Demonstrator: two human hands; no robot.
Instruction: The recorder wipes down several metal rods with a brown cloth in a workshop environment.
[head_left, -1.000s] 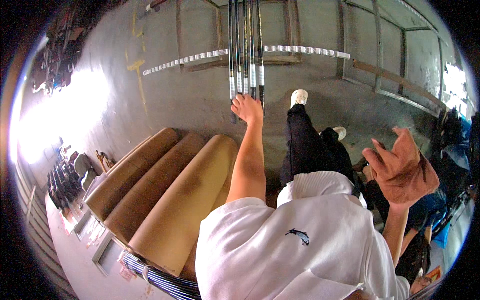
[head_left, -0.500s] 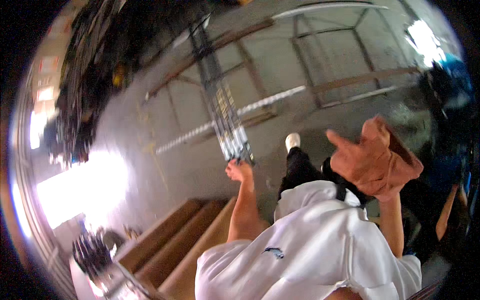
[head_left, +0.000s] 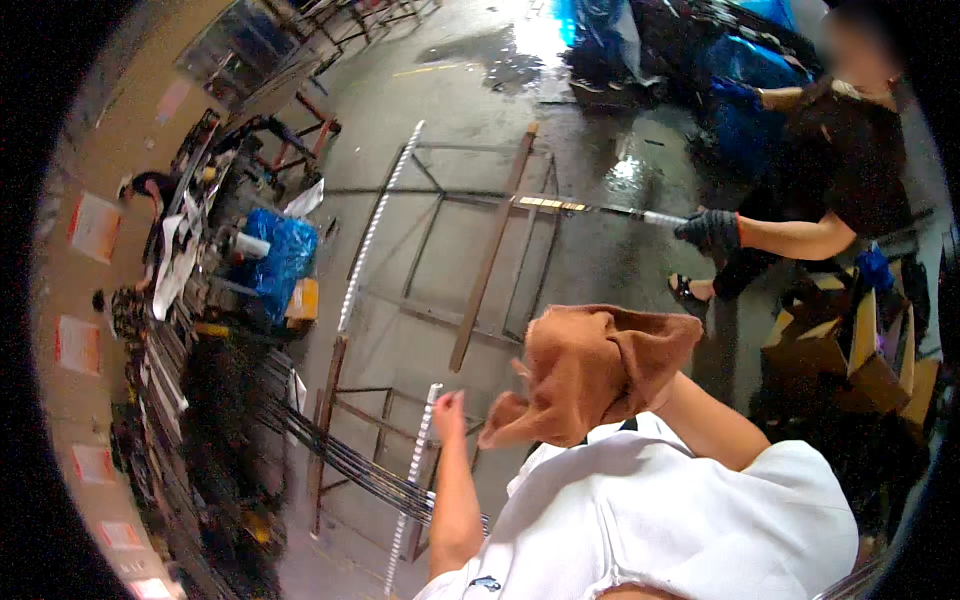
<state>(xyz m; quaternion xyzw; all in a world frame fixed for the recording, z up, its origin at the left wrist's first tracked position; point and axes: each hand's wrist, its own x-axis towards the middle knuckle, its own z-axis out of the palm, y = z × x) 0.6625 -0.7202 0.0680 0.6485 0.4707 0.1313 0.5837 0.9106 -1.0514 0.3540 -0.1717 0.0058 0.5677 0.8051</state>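
Observation:
A brown cloth [head_left: 610, 370] is bunched over and around my right hand [head_left: 585, 400], whose fingers it mostly hides. Bare and raised to the cloth's left, my left hand [head_left: 450, 412] has its fingers curled together, with nothing visible in them. It overlaps the upper end of a white striped bar [head_left: 405, 505] on a low metal frame. Below it, a bundle of long thin dark rods [head_left: 350, 460] lies across that frame, its near ends passing behind my left forearm.
A co-worker at the right grips a long rod [head_left: 610, 210] with a dark-gloved hand [head_left: 708, 235]. Beyond my hands stands another metal frame [head_left: 425, 230] with a brown rail [head_left: 495, 250]. Cardboard boxes [head_left: 880, 340] are at right; blue plastic wrapping [head_left: 280, 255] lies among clutter at left.
My view has swung to the right, bringing the co-worker into sight. My left hand has come away from the rod ends. The cloth stays with my right hand.

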